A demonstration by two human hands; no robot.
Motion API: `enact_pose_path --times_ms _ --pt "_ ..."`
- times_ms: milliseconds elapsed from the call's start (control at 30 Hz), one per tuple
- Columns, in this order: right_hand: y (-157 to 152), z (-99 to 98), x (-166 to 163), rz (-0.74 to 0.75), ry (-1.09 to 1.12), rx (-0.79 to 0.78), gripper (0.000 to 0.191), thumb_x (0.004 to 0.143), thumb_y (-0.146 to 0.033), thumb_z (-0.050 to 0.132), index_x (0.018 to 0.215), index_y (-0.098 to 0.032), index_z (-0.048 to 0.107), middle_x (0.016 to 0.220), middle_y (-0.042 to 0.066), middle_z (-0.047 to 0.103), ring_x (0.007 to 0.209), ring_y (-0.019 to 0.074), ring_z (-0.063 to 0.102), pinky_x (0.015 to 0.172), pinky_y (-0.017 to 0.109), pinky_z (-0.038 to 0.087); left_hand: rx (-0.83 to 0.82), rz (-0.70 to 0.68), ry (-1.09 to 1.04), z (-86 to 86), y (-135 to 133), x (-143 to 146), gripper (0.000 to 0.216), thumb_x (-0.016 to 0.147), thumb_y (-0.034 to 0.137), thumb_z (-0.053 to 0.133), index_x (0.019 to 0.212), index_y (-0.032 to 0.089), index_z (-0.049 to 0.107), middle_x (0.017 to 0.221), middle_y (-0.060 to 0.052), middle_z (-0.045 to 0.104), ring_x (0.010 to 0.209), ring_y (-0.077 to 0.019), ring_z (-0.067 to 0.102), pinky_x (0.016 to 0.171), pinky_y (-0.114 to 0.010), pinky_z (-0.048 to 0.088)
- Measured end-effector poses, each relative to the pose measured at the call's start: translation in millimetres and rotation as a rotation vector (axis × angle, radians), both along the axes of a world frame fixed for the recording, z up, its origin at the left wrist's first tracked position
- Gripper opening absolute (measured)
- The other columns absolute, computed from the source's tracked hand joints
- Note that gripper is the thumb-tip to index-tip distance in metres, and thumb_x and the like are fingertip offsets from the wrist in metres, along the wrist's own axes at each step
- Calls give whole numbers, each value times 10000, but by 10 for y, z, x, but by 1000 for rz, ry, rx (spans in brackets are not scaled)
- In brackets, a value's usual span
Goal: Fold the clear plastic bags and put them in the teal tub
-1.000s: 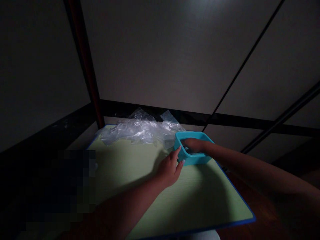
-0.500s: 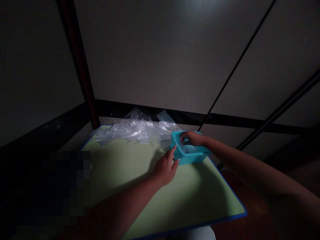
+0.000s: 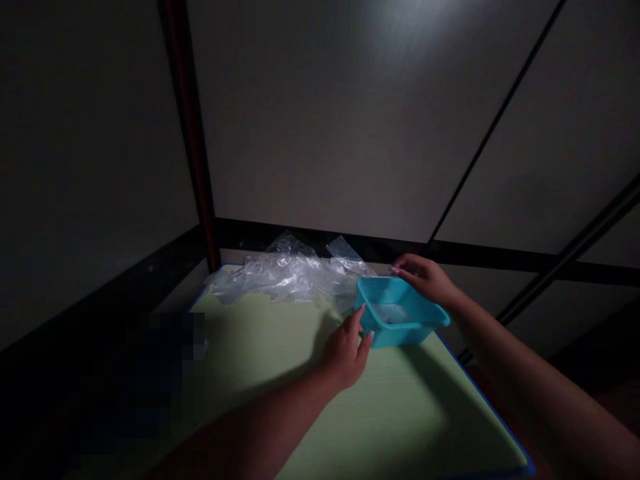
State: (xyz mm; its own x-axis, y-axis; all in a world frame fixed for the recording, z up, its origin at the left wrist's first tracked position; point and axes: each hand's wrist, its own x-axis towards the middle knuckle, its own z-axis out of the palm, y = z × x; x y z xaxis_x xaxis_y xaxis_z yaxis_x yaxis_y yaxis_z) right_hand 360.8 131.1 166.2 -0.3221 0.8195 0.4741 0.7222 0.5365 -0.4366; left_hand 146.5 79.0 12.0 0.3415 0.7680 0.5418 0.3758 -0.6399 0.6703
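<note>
A turquoise plastic bin stands near the right edge of the table, with something pale and clear on its floor, too dim to name. My left hand holds the bin at its near left corner, index finger up by the rim and thumb against the front wall. Over the bin's far rim is my right hand, its fingers curled and thumb close to them. Whatever may be between those fingertips cannot be made out.
Crumpled clear plastic bags lie along the back of the pale green table, which has a blue edge. Dark-trimmed panels rise right behind it. A blurred-out patch covers the lower left.
My right hand has come up out of the bin to above its far rim. My left hand keeps its place on the bin. The whole view has shifted slightly.
</note>
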Motion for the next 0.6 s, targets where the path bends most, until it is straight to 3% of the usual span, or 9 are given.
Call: enact_pose_path --times_ms 100,267,367,467,600 --pt "-300 -72 -213 55 39 123 148 871 -329 532 874 -200 603 889 61 623 837 194 589 729 316 479 54 71 44 76 37 -13 522 923 359 372 1401 179 264 1091 -104 575 944 -207 562 823 -343 469" --pt "-729 -346 -844 224 24 292 120 873 -208 511 975 -220 572 978 73 594 960 212 550 836 353 449 81 319 310 235 117 -249 401 879 376 423 1236 213 505 1203 -111 542 1133 -276 472 982 -444 364" --pt "-757 -579 -1253 302 -12 236 216 882 -224 482 1090 -234 537 1096 81 561 1082 212 502 926 369 410 32 458 500 220 170 -552 460 846 452 452 1251 244 518 1378 -119 428 1290 -331 326 1067 -543 201" --pt "-500 -827 -1581 157 -51 133 373 847 -332 529 1202 -225 491 1280 108 465 1225 241 401 1004 408 349 -93 595 622 144 230 -895 519 843 453 444 1320 251 462 1475 -124 301 1373 -323 188 1085 -564 103" --pt "123 -1009 -1820 -326 -111 -97 605 787 -465 556 1330 -249 397 1438 136 290 1313 336 271 984 572 292 -157 808 632 50 332 -1207 598 838 521 421 1364 235 409 1491 -150 259 1386 -356 122 1065 -605 58"
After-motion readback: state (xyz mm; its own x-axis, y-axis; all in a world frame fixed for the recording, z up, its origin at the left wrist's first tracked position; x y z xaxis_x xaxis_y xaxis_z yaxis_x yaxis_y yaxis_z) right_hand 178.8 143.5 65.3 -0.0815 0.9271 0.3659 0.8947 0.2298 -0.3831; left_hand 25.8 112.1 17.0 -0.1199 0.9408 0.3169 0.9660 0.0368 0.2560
